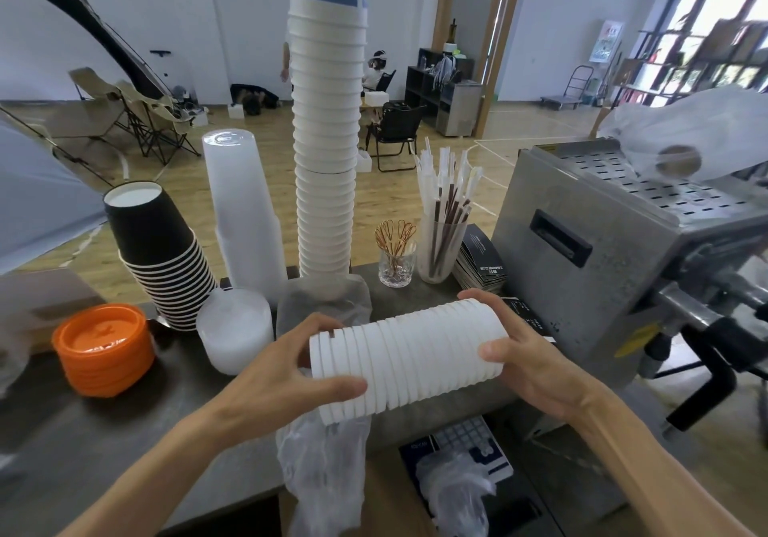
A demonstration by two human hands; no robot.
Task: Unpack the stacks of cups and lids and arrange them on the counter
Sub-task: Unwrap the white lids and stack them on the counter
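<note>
I hold a stack of white lids [409, 355] sideways above the grey counter [83, 432]. My left hand [286, 370] grips its left end, and my right hand [523, 353] grips its right end. A clear plastic bag [324, 470] hangs below the stack. Behind it on the counter rise a tall stack of white paper cups [326, 154], a stack of clear plastic cups [245, 212] and upside-down black cups [162, 254]. Orange lids [104, 349] and translucent lids [235, 328] sit at the left.
A steel espresso machine [615, 254] fills the right side, with a plastic bag [690, 137] on top. A cup of wrapped straws [444, 220], a glass of stirrers [397, 254] and a pile of dark cards [482, 258] stand between it and the cups.
</note>
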